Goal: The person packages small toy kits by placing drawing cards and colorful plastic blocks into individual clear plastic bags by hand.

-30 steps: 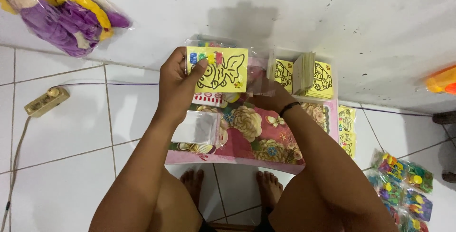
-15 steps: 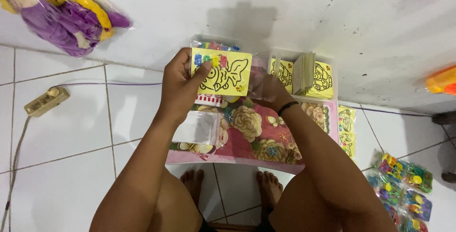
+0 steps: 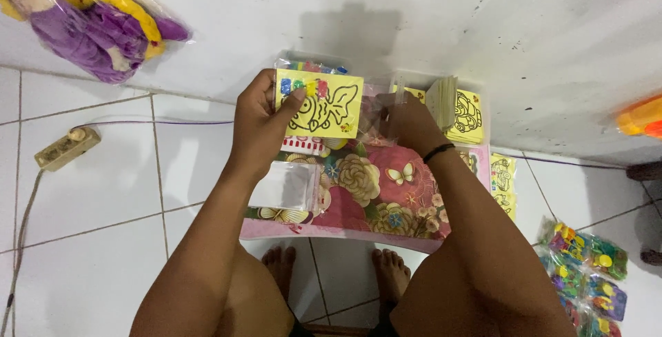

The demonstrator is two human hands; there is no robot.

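There is a single view, from a camera on the person's head, looking almost straight down and slightly forward toward a white wall [image 3: 427, 6] that fills the top of the frame. It sits close: both forearms rise from the bottom edge, the small flowered desk [image 3: 372, 192] lies at centre, bare feet [image 3: 389, 275] show below it, and white floor tiles [image 3: 89, 240] spread to lower left.

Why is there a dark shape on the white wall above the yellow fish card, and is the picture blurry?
Head view: the dark shape is a soft shadow cast on the wall behind the yellow fish card, which the left hand holds; card lines look sharp; clear plastic bag shows pale glare.
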